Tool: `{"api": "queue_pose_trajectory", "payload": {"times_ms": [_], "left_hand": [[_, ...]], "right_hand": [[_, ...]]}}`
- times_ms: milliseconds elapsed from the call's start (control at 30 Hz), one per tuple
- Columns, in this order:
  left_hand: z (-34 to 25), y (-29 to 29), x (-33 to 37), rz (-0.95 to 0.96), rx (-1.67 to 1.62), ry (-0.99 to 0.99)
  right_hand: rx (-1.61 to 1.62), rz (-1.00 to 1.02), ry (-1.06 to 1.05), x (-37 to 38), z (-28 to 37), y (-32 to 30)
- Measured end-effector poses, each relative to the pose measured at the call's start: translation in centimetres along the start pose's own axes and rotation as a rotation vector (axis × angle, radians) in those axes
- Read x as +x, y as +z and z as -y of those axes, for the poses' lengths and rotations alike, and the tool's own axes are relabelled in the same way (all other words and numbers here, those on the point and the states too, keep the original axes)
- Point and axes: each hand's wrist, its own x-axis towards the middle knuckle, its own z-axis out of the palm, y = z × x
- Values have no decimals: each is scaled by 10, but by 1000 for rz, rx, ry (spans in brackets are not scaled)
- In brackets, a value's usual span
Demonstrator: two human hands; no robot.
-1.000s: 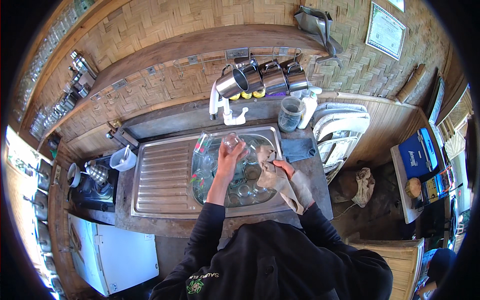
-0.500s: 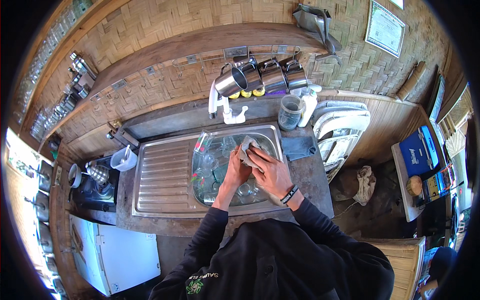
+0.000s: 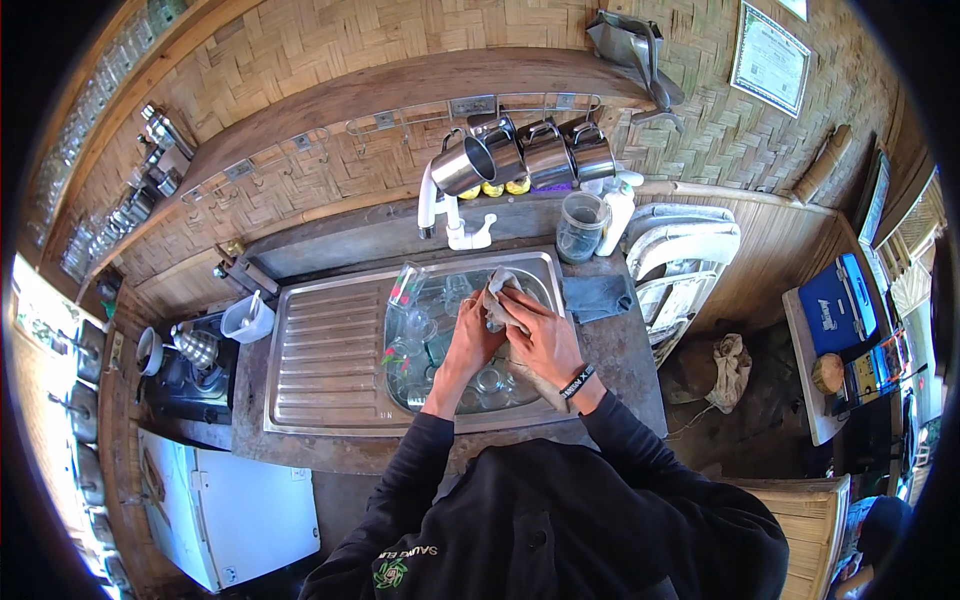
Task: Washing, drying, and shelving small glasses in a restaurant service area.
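Observation:
Over the sink basin (image 3: 557,290) both of my hands are close together around a grey-beige cloth (image 3: 500,283). My right hand (image 3: 545,342) grips the cloth from the right, its fingers bent over the top, and a length of it hangs below that palm. My left hand (image 3: 472,340) is curled against the cloth from the left; whatever lies inside its fingers is hidden by the hand and cloth. Beneath them, several clear glasses (image 3: 415,325) lie in the basin, one of them a tumbler with a red and green pattern (image 3: 405,287).
A ribbed steel drainboard (image 3: 325,345) lies left of the basin. Behind stands a white tap (image 3: 465,232), under hanging steel mugs (image 3: 462,167). At the right are a jar (image 3: 581,228), a white bottle (image 3: 617,220) and a dark folded cloth (image 3: 598,296). A white tub (image 3: 247,318) stands left.
The cloth has shifted in my hands: its top is more bunched, and more of it hangs below my right hand. My right fingers have moved slightly over it.

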Motion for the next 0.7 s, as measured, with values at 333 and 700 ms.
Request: {"api": "queue_pose_trajectory", "payload": {"times_ms": [333, 700], "left_hand": [[-3, -5, -9, 5, 1, -57], [26, 22, -17, -25, -361, 17]], "right_hand": [[253, -11, 226, 4, -30, 7], [1062, -30, 615, -6, -69, 22]]}}
